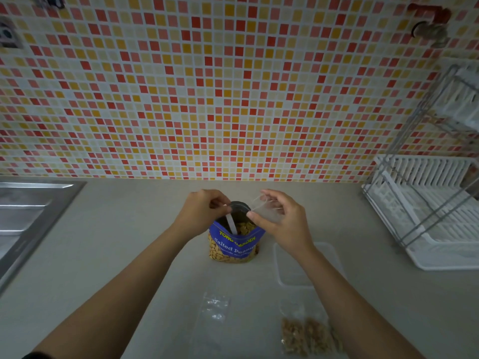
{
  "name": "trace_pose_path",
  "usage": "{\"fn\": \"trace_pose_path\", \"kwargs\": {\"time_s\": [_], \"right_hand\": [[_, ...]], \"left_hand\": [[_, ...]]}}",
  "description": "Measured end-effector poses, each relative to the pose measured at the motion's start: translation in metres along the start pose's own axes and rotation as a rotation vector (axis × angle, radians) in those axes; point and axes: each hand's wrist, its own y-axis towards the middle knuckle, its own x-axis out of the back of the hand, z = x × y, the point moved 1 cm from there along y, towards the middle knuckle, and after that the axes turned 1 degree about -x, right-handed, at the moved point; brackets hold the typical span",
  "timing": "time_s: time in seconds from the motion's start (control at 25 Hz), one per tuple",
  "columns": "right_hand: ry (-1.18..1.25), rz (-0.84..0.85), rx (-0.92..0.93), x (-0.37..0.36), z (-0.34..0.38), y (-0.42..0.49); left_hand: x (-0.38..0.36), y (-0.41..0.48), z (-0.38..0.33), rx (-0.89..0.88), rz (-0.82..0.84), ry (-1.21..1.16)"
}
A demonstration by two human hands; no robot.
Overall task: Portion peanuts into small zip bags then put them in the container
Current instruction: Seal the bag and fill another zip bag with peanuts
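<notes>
A blue salted-peanut pouch stands open on the counter, nuts showing inside. My left hand pinches the handle of a white spoon whose bowl dips into the pouch. My right hand pinches a small clear zip bag just right of the pouch mouth, its top held apart. Near the front edge lie filled peanut bags and a stack of empty zip bags. A clear plastic container sits right of the pouch, partly hidden by my right forearm.
A steel sink fills the left side. A white dish rack with a wire frame stands at the right. A tiled wall rises behind the counter, with a tap at the upper right.
</notes>
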Motion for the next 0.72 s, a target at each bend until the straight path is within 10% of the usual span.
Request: {"fn": "trace_pose_path", "kwargs": {"time_s": [0.32, 0.72], "right_hand": [[0.051, 0.002, -0.166, -0.001, -0.018, -0.012], [0.105, 0.097, -0.273, -0.009, -0.032, -0.027]], "left_hand": [[-0.008, 0.006, 0.014, -0.068, -0.226, 0.171], [-0.037, 0.010, 0.013, 0.323, -0.165, 0.150]]}}
